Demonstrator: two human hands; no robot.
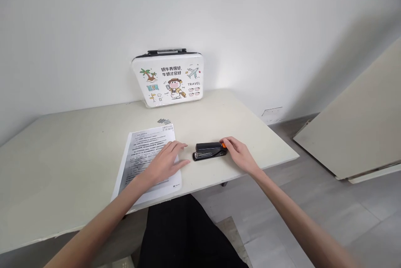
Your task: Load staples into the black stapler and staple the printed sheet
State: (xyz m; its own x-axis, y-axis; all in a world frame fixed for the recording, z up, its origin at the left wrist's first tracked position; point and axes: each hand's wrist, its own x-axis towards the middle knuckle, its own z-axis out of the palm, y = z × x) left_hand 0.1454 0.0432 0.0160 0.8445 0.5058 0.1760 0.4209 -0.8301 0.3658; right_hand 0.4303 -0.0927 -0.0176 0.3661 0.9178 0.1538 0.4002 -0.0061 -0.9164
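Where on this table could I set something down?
Left of the printed paper, the table has its widest bare stretch; another lies between the cartoon suitcase, stapler and right edge. Crowding runs from the left hand to the right hand; staple strips sit behind the paper.

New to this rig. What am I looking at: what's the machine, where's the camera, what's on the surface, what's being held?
There is no machine here: these are a person's two bare hands. The single picture comes from a camera worn on that person's head, looking forward and down, so the forearms enter from the bottom.

On the pale table lie printed paper, a few small grey strips that could be staples, and a black stapler. A white case with cartoon prints stands at the back, by the wall.

The right hand appears to grip the stapler at its orange end. The left hand is open over the paper, holding nothing; its fingertips point toward the stapler but stay clear of it.
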